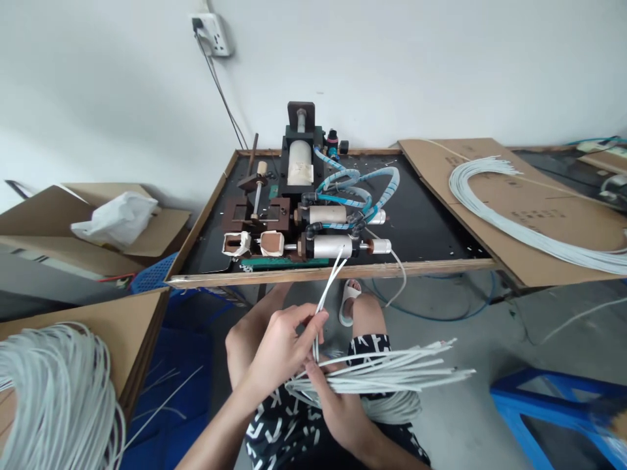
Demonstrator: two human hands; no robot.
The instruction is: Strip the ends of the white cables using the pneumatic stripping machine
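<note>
Before the desk (431, 222), two wires (329, 286) are pinched by the left hand (292, 346), long axis forward, slightly right; over the lap (277, 424), a rightward-pointing bundle (392, 372) is gripped by the right hand (343, 412).

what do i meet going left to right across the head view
Heaped wire coil, power socket, left hand pinching white wires, right hand holding a wire bundle, curved wire hank.

A white bag (119, 220) rests in a cardboard box (46, 219), a socket (219, 34) on the wall (392, 65).
</note>
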